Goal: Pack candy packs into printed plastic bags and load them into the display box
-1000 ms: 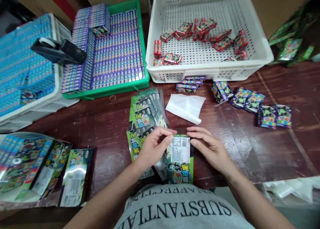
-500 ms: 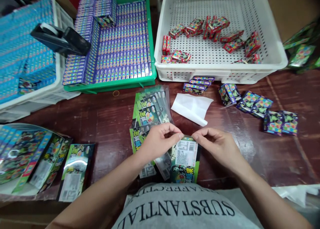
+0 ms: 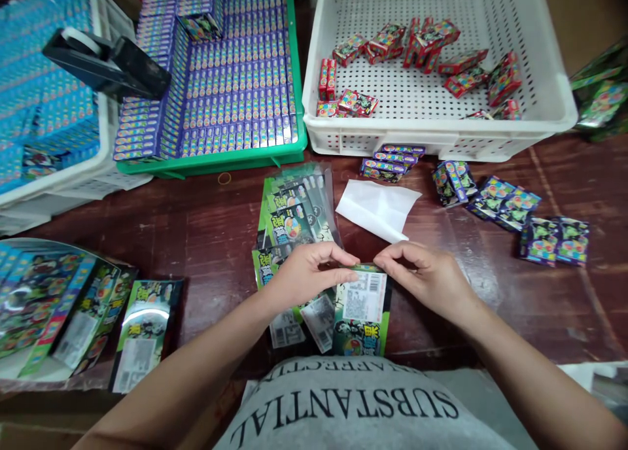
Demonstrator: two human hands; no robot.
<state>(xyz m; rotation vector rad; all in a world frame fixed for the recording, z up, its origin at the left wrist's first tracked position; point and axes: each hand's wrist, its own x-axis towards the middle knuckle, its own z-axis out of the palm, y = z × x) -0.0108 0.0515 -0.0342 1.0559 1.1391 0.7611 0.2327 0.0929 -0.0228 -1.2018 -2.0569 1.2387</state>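
A green and black printed pouch (image 3: 360, 335) with a white barcode label lies in front of my body, its top edge between my two hands. My left hand (image 3: 311, 273) pinches that edge near its left corner, the thumb lying over the label. At the right corner my right hand (image 3: 429, 276) has thumb and fingertips closed on the same edge. Beneath and beside my left hand is a fanned stack of similar pouches (image 3: 294, 224), partly hidden by it. A sheet of white paper (image 3: 375, 208) lies just beyond my hands.
Small purple boxes (image 3: 503, 201) lie in groups to the right. Behind stand a white crate (image 3: 441, 133) with loose red boxes and a green tray (image 3: 216, 169) packed with purple boxes. A tape dispenser (image 3: 108, 61) rests across the left containers. Another pouch (image 3: 147, 332) lies at left.
The view has shifted slightly. My left thumb has slid down from the pouch's top edge onto its label; both hands remain at the edge.
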